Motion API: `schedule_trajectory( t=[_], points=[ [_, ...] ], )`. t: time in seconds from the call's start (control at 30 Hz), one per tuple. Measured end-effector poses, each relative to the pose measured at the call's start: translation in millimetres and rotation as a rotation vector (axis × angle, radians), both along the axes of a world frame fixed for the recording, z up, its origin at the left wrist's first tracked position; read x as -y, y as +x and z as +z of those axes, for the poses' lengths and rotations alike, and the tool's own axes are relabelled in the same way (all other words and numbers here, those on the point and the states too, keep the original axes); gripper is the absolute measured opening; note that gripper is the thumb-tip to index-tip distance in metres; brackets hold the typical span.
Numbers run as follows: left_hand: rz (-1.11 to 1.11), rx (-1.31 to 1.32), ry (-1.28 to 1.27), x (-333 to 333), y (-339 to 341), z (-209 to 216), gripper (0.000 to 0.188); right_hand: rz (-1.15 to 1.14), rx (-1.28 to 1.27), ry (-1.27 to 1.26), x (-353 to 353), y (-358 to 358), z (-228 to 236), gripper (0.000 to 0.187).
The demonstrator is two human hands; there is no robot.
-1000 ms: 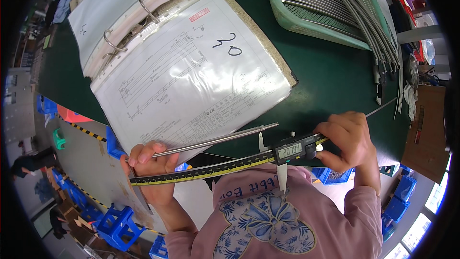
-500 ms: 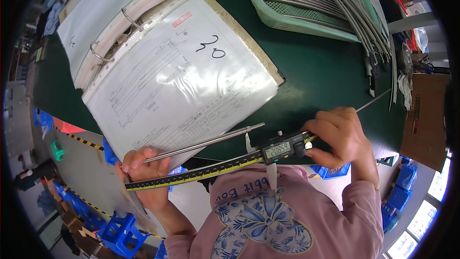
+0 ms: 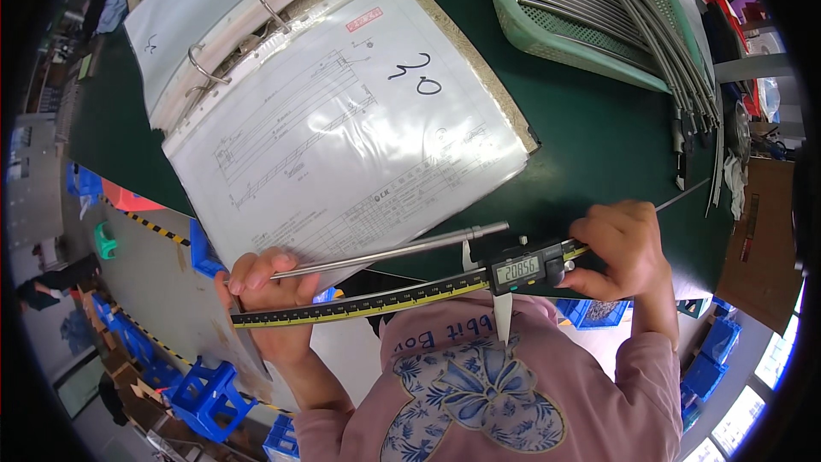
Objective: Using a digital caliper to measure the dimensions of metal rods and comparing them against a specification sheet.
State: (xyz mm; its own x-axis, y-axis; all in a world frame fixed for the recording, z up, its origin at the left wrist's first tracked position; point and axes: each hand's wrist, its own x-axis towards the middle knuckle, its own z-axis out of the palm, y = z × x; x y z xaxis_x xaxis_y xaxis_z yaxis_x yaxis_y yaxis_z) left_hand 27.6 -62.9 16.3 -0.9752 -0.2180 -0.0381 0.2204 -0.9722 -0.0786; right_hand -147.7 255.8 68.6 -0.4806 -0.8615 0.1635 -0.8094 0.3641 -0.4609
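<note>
My left hand (image 3: 265, 291) grips the near end of a thin metal rod (image 3: 389, 251) together with the fixed-jaw end of a long digital caliper (image 3: 368, 301). The rod runs up to the right, its far tip by the caliper's upper jaw. My right hand (image 3: 620, 248) holds the caliper's sliding head (image 3: 522, 269), thumb at the wheel beside the lit display. Both are held just above the near edge of the green table (image 3: 590, 128).
An open ring binder (image 3: 342, 111) with a drawing sheet in a plastic sleeve lies ahead. A green plastic basket (image 3: 599, 26) at the upper right holds several long metal rods. Blue bins and a floor with striped tape lie below left.
The caliper and rod stay in the same grip. The view has shifted slightly, and my hands sit a little nearer the table edge.
</note>
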Motion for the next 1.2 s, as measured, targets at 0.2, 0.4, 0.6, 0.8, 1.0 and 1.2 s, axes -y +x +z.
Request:
schedule_trajectory(
  t=[0.2, 0.4, 0.6, 0.8, 1.0, 1.2],
  points=[
    [-0.007, 0.023, -0.066, 0.2, -1.3, -1.9, 0.024, -0.035, -0.052, -0.003, 2.3, 1.2, 4.5, 0.046],
    [-0.039, -0.003, -0.080, 0.9, -1.7, -1.5, 0.020, -0.038, -0.048, -0.006, 1.7, 2.1, 4.6, 0.047],
    [-0.038, -0.004, -0.083, 2.1, -1.4, -2.0, 0.020, -0.019, -0.026, 0.007, 1.2, 3.2, 7.0, 0.041],
    [-0.039, -0.006, -0.061, 2.6, -1.4, -1.5, 0.020, -0.017, -0.027, 0.012, 1.1, 2.6, 7.0, 0.039],
    [-0.009, 0.025, -0.037, -0.8, -2.6, 0.4, 0.025, -0.018, -0.016, 0.002, -0.9, 2.0, 4.4, 0.040],
    [-0.009, 0.025, -0.049, -1.4, -3.2, 0.8, 0.026, -0.015, -0.023, -0.001, -0.5, 1.4, 4.1, 0.042]
  ],
)
